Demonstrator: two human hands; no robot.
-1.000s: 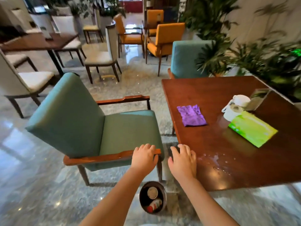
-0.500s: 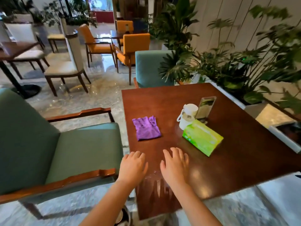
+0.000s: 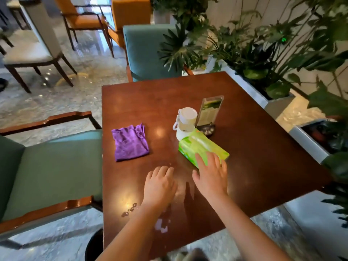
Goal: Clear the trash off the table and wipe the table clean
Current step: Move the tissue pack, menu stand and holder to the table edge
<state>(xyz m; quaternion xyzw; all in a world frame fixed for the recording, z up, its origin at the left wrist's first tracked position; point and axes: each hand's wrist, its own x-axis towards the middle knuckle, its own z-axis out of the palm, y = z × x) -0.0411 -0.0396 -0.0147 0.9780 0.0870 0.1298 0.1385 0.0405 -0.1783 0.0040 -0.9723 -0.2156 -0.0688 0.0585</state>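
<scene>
A person's hands reach over a dark wooden table (image 3: 254, 147). The right hand (image 3: 211, 176), fingers spread and gripping nothing, rests its fingertips on the near end of a green tissue pack (image 3: 203, 146) at 1 o'clock. The left hand (image 3: 160, 185) lies flat and empty beside it. A folded purple cloth (image 3: 130, 142) sits at 11 o'clock; spilled droplets (image 3: 130, 210) and a white smear (image 3: 161, 226) mark the near edge at 6 o'clock.
</scene>
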